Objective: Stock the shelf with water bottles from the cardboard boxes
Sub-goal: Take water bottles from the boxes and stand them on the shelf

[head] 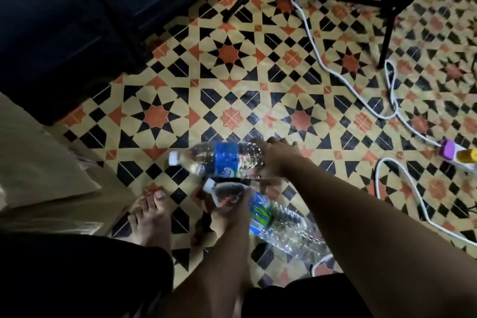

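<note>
Head view, white cable [343, 80] and power strip [459, 156] beside bottle-holding right hand [277, 160].

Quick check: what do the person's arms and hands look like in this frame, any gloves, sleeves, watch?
Both hands are bare: no gloves on the left hand or the right hand. Forearms are uncovered along all that shows, with no sleeve cuff in view. No watch, bracelet or ring can be made out, though the frame is dim and slightly blurred.

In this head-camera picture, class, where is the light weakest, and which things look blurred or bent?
Head view: darkest at the upper left and along the bottom edge; the blue-label bottle in the right hand is motion-smeared; the green-label bottle in the left hand is sharper; the floor tiles curve near the edges.
</note>
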`<action>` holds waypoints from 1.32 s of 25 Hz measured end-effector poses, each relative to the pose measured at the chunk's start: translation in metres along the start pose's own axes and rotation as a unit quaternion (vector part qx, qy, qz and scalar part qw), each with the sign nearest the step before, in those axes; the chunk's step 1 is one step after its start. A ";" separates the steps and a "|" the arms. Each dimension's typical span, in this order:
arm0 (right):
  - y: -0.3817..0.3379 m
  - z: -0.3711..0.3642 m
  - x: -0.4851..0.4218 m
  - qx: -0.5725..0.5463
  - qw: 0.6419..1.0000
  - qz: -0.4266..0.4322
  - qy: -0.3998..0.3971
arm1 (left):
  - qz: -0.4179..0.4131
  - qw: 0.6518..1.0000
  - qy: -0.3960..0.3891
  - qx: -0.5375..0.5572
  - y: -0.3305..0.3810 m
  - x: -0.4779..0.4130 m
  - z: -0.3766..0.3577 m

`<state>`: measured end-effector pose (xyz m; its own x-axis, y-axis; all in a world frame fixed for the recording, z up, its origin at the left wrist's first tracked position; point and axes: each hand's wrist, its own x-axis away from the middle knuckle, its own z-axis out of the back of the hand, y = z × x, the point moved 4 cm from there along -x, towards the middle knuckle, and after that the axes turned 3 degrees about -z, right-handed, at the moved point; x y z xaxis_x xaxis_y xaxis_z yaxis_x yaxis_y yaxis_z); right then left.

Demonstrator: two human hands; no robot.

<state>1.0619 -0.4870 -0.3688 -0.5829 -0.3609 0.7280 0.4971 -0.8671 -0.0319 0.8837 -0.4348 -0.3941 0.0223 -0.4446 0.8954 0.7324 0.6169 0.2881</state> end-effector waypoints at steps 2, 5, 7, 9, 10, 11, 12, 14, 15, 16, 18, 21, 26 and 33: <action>0.014 0.000 0.002 -0.042 0.998 -0.045 0.005 | -0.060 0.998 0.021 0.029 0.022 -0.012 0.011; 0.033 -0.007 0.011 -0.116 0.988 -0.097 -0.009 | -0.134 0.987 0.085 -0.009 0.063 -0.031 0.031; 0.041 -0.016 0.017 -0.176 0.976 -0.122 -0.027 | -0.174 0.980 0.080 0.048 0.091 -0.038 0.030; 0.043 -0.026 0.023 -0.241 0.959 -0.148 -0.030 | -0.212 0.974 0.058 0.049 0.108 -0.043 0.023; 0.041 -0.029 0.025 -0.262 0.954 -0.141 -0.028 | -0.238 0.969 0.052 0.029 0.110 -0.043 0.018; 0.040 -0.031 0.026 -0.274 0.952 -0.131 -0.033 | -0.259 0.964 0.055 0.003 0.107 -0.040 0.015; 0.038 -0.031 0.026 -0.291 0.948 -0.124 -0.040 | -0.275 0.959 0.065 -0.032 0.100 -0.036 0.010; 0.038 -0.029 0.022 -0.325 0.937 -0.116 -0.054 | -0.282 0.952 0.086 -0.085 0.087 -0.025 0.009; 0.039 -0.030 0.019 -0.336 0.933 -0.110 -0.068 | -0.281 0.950 0.088 -0.099 0.086 -0.024 0.010; 0.038 -0.030 0.019 -0.351 0.926 -0.108 -0.086 | -0.279 0.951 0.093 -0.099 0.088 -0.025 0.012; 0.035 -0.036 0.020 -0.377 0.916 -0.102 -0.096 | -0.273 0.951 0.119 -0.086 0.093 -0.023 0.021; 0.020 -0.041 0.024 -0.414 0.902 -0.122 -0.002 | -0.229 0.959 0.136 -0.094 0.092 -0.018 0.026; -0.005 -0.055 0.017 -0.297 0.939 -0.164 0.059 | -0.152 0.973 0.032 -0.174 0.076 -0.041 0.013; 0.004 -0.051 0.006 -0.379 0.882 -0.264 0.092 | -0.026 0.998 0.004 -0.065 0.075 -0.053 0.019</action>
<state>1.0278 -0.5102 -0.3993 -0.7332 0.1729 0.6577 -0.4068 -0.8865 -0.2205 0.9246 -0.3531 -0.4135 -0.0131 -0.4783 0.8781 0.8142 0.5046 0.2870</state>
